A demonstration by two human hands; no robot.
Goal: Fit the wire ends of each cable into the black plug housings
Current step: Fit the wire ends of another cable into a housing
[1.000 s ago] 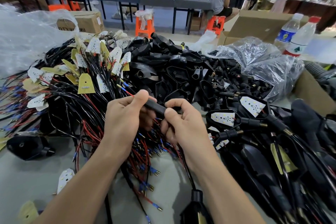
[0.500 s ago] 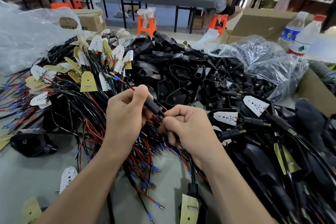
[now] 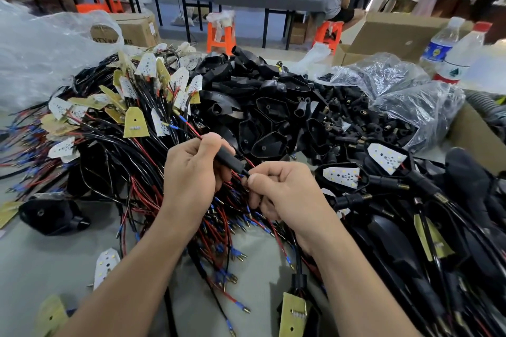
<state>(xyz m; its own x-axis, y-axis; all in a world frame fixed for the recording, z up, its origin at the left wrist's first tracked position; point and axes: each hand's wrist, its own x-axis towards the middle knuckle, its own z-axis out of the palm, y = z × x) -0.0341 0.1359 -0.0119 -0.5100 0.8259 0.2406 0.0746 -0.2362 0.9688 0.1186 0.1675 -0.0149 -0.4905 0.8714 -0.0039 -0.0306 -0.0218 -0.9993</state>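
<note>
My left hand [image 3: 191, 180] grips a black tubular plug housing [image 3: 231, 159] between thumb and fingers, tilted down to the right. Red and blue wire ends [image 3: 189, 128] stick out of its upper left end. My right hand [image 3: 282, 191] pinches the black cable [image 3: 298, 265] right at the housing's lower end. The cable runs down from that hand to a yellowish board [image 3: 294, 312] near the bottom edge. How far the wires sit inside the housing is hidden.
A heap of black cables with white and yellow boards [image 3: 131, 117] lies at left. Loose black housings [image 3: 262, 115] are piled behind my hands. Assembled units [image 3: 383, 172] lie at right. Two water bottles [image 3: 451, 52], plastic bags [image 3: 410, 96] and cardboard boxes [image 3: 388, 35] stand farther back.
The wire ends have come out farther past the housing's upper end. My right hand has moved up against the housing's lower end, and the cable below it has drawn upward.
</note>
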